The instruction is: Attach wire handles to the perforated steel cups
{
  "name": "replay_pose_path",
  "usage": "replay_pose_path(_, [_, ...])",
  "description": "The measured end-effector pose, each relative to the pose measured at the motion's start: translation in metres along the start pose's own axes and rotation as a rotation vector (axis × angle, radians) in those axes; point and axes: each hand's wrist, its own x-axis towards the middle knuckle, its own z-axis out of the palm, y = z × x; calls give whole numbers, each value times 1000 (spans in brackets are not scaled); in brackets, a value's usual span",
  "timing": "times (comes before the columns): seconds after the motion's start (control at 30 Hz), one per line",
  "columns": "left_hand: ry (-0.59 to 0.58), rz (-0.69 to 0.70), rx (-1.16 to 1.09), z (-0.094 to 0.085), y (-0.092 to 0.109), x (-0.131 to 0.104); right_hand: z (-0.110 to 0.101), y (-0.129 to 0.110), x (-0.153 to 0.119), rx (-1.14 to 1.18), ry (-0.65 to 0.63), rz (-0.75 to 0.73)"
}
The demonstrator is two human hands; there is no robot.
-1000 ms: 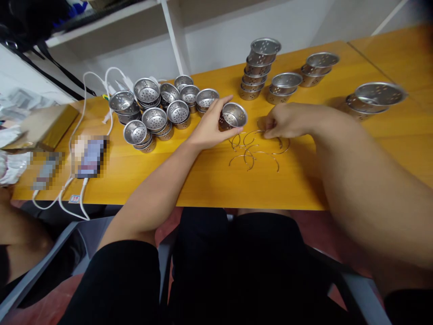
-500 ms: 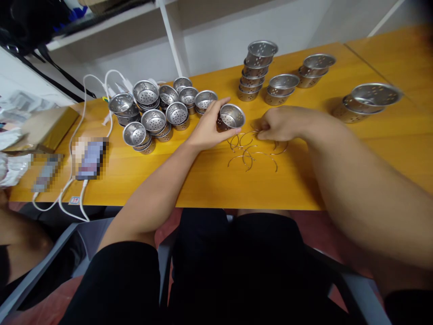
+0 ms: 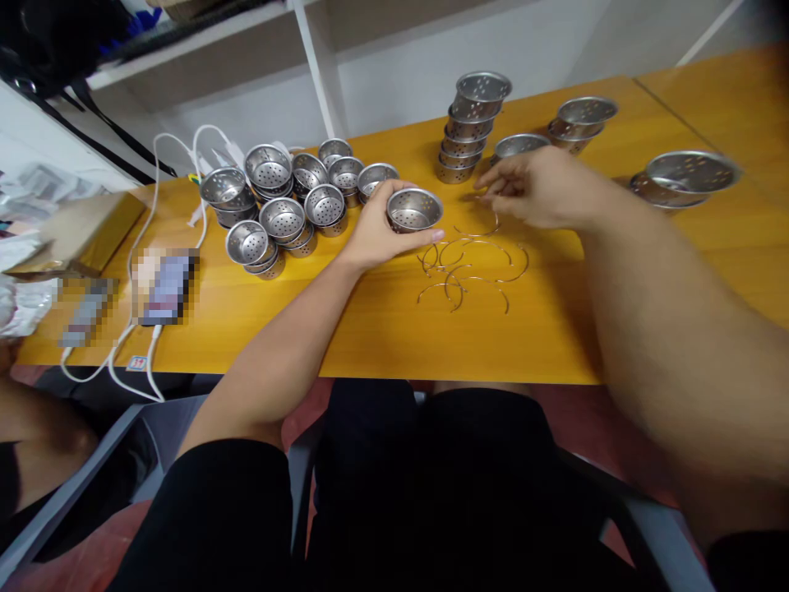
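My left hand is wrapped round a perforated metal cup, holding it above the table with its mouth facing up and toward me. To the right of it, my right hand has its fingers pinched together. A thin curved wire hangs from those fingertips, partly hidden by them. Below both hands, several more curved wires lie loose and overlapping on the yellow tabletop.
Several stacked perforated cups crowd the table at left. A taller cup stack stands at the back, with shorter stacks to the right. Phones with white cables and a cardboard box are far left. Another person's arm shows there.
My right hand has lifted up and back from the loose wires, bringing a curved wire along. The cup in my left hand has tipped a little and shifted slightly left.
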Motion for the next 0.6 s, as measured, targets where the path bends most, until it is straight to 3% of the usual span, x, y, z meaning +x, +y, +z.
replay_pose_path(0.23, [-52, -23, -72, 0, 2, -3, 6, 0, 0, 35, 164, -37])
replay_pose_path(0.6, [-39, -8, -98, 6, -8, 1, 27, -12, 4, 98, 181, -68])
